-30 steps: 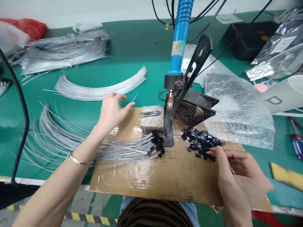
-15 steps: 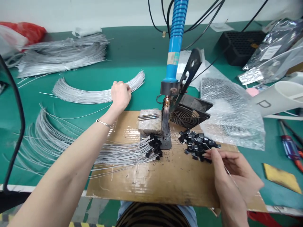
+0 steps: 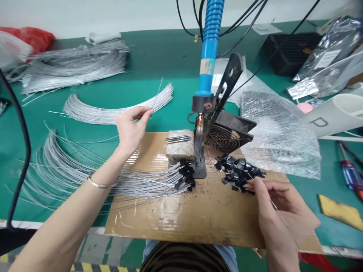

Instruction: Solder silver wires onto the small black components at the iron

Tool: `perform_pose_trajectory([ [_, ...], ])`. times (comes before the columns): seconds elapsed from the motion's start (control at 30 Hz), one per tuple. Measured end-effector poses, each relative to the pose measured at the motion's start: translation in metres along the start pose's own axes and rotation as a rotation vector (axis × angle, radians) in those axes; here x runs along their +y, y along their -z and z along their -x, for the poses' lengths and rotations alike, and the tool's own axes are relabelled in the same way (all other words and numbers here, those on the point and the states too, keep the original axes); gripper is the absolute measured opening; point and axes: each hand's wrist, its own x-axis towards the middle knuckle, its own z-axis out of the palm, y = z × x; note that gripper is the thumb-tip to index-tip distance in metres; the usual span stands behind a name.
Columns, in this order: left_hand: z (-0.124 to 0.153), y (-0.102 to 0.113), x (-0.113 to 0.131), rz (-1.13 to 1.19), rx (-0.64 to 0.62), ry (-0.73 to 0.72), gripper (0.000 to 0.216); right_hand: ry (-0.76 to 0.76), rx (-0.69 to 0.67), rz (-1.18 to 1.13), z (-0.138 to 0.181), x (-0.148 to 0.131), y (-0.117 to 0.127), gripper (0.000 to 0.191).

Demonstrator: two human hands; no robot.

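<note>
My left hand (image 3: pixel 132 124) is closed, pinching a thin grey wire (image 3: pixel 157 92) between thumb and fingertips. The wire's end sticks up in front of a curved bundle of loose wires (image 3: pixel 99 115). Over the right part of the cardboard, my right hand (image 3: pixel 279 211) is closed on a thin silvery wire (image 3: pixel 274 206) that runs through its palm. Its fingertips are at the edge of a heap of small black connectors (image 3: pixel 238 172). Between the hands, a blue-handled soldering iron (image 3: pixel 206 79) is clamped pointing down. Left of its tip lie wires (image 3: pixel 150 183) with black connectors on their ends.
A cardboard sheet (image 3: pixel 181 223) covers the table front. A small fan (image 3: pixel 229 132) stands behind the iron, with bubble wrap (image 3: pixel 280 139) beside it. A wrapped block (image 3: pixel 179 151) bears metal rods. A yellow sponge (image 3: pixel 340 211) and a screwdriver (image 3: pixel 350 173) lie at right.
My left hand has pulled back from the wire bundle, towards me and to the left, with a single wire pinched in it. My right hand has stayed nearly in place.
</note>
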Motion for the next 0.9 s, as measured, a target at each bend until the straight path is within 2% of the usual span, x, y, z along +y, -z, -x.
perform_pose_trajectory([
  [0.13, 0.021, 0.018, 0.015, 0.139, 0.005, 0.033, 0.011, 0.025, 0.004, 0.000, 0.002, 0.000, 0.001, 0.041],
  [0.27, 0.052, 0.055, 0.038, 0.178, -0.073, 0.088, 0.006, 0.059, 0.023, 0.017, 0.009, -0.002, 0.005, 0.037],
  [0.37, 0.081, 0.091, 0.054, 0.049, -0.231, 0.097, 0.003, 0.113, -0.052, 0.006, 0.020, -0.004, 0.010, 0.026],
  [0.43, 0.099, 0.111, 0.062, -0.011, -0.411, -0.007, 0.005, 0.126, -0.205, -0.024, 0.031, -0.008, 0.012, 0.024],
  [0.5, 0.113, 0.122, 0.066, -0.006, -0.574, -0.110, 0.009, 0.049, -0.385, -0.055, 0.041, -0.014, 0.011, 0.015],
  [0.6, 0.127, 0.127, 0.071, 0.034, -0.687, -0.186, 0.016, -0.040, -0.686, -0.172, 0.051, -0.024, 0.001, 0.010],
  [0.67, 0.132, 0.126, 0.073, 0.053, -0.718, -0.220, 0.020, -0.095, -0.786, -0.260, 0.054, -0.028, -0.008, 0.015],
  [0.73, 0.135, 0.125, 0.076, 0.055, -0.733, -0.246, 0.023, -0.193, -0.814, -0.323, 0.055, -0.031, -0.016, 0.011],
  [0.8, 0.137, 0.124, 0.079, 0.058, -0.732, -0.251, 0.023, -0.281, -0.807, -0.371, 0.056, -0.033, -0.020, 0.018],
  [0.9, 0.140, 0.119, 0.086, 0.085, -0.718, -0.210, 0.022, -0.268, -0.786, -0.396, 0.060, -0.032, -0.022, 0.022],
])
